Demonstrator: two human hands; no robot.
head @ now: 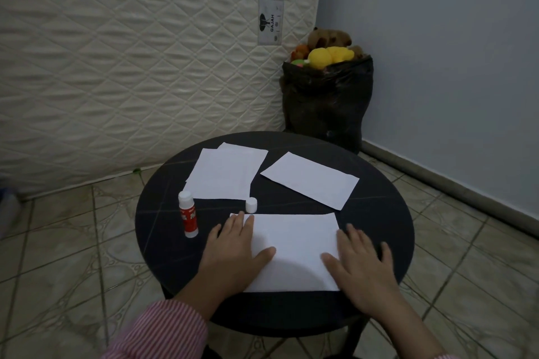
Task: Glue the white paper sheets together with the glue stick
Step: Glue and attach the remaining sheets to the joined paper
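Your left hand lies flat and spread on the left edge of the nearest sheet of paper, low in the middle of the frame; the fingers are released and grip nothing, only pressing down. Your right hand does the same on the sheet's right edge, palm down, fingers loose and splayed, partly on the paper and partly on the dark round table. A striped pink sleeve shows at the lower left.

The glue stick stands upright on the table just left of your left hand, red body with a white top, clear of the paper. Its white cap sits apart from it, just above the sheet's upper left corner, near your left fingertips.

Higher on the table, two overlapping sheets lie left of centre, and a single sheet lies at an angle to their right, not touching them.

Behind the table, a quilted mattress leans across the upper left, and a black bag filled with soft toys stands in the corner.
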